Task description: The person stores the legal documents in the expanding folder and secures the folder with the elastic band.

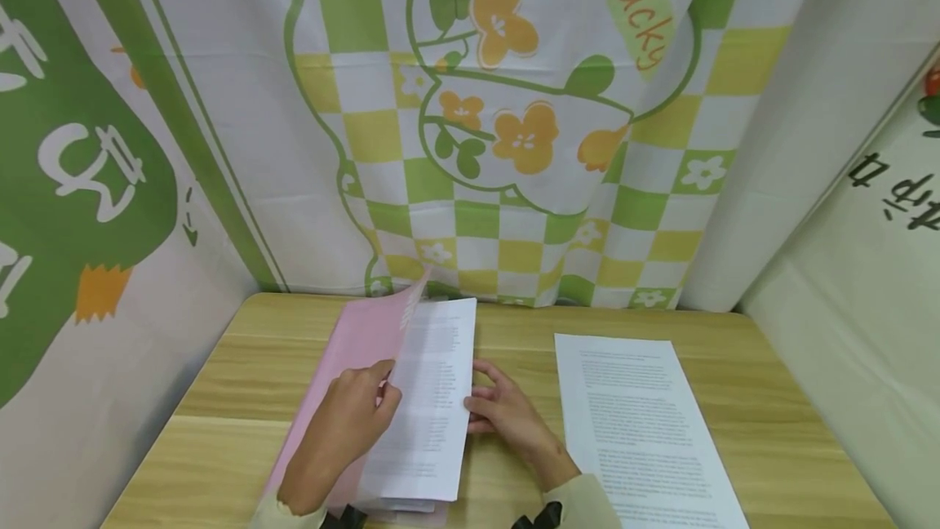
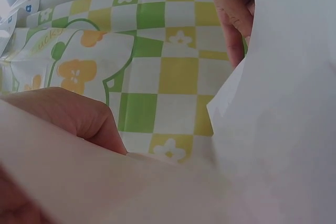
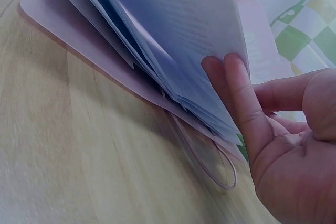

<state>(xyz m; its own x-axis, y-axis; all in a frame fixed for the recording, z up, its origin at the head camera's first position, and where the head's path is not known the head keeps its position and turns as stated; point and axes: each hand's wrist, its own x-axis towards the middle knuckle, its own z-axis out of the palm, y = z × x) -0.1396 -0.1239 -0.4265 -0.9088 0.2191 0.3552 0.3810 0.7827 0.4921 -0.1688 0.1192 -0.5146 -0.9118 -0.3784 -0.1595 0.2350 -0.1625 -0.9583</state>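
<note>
A pink folder [image 1: 367,329] lies opened on the left part of the table, with printed papers [image 1: 433,423] inside. My left hand [image 1: 354,411] grips the edge of the folder's raised cover; in the left wrist view its thumb and fingers lie on either side of the cover [image 2: 142,187]. At the papers' right edge, my right hand [image 1: 510,415] pinches them between thumb and fingers. The right wrist view shows the fingers [image 3: 244,98] against the lifted sheets. More sheets and a thin elastic loop [image 3: 228,174] show along the folder's side.
A separate printed sheet [image 1: 631,423] lies flat on the wooden table [image 1: 514,333], right of my right hand. A checked, flowered curtain [image 1: 521,227] hangs behind the table's far edge, with fabric walls [image 1: 844,284] on both sides.
</note>
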